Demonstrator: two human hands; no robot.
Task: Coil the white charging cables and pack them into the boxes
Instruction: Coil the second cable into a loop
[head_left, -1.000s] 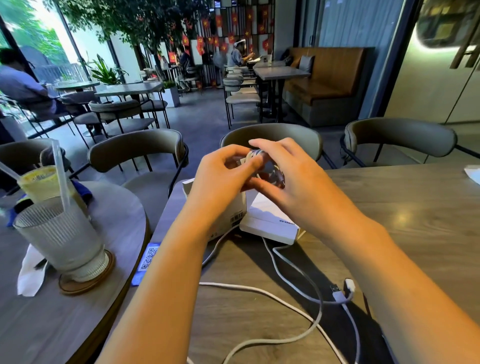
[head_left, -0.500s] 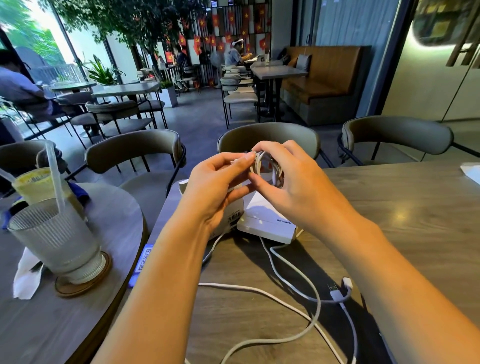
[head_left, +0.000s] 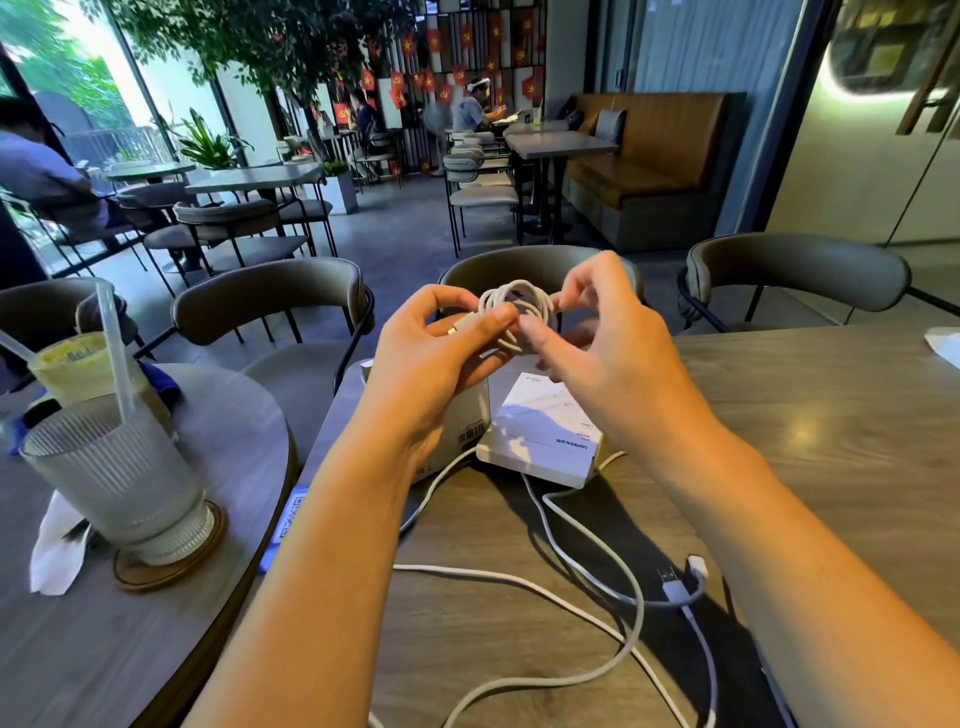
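A small coil of white charging cable (head_left: 519, 304) hangs in the air between both hands, above the boxes. My left hand (head_left: 436, 358) pinches the coil's left side, with a connector tip showing by its thumb. My right hand (head_left: 602, 353) pinches the coil's right side with fingertips. Below them sit two white boxes on the wooden table (head_left: 831, 426): one closed box (head_left: 545, 436) with printed lettering, and another white box (head_left: 462, 421) to its left, partly hidden by my left wrist. Loose white cables (head_left: 587, 561) trail across the table, ending in a USB plug (head_left: 675, 584).
On a round table at left stand a ribbed glass (head_left: 114, 473) on a coaster, a yellow drink with straw (head_left: 72, 364) and a napkin (head_left: 52, 551). A QR card (head_left: 288, 519) lies at the table edge. Grey chairs (head_left: 795, 275) line the far side.
Both hands have spread apart and risen slightly, so the coil that was covered by my right hand now shows as open loops between the fingertips.
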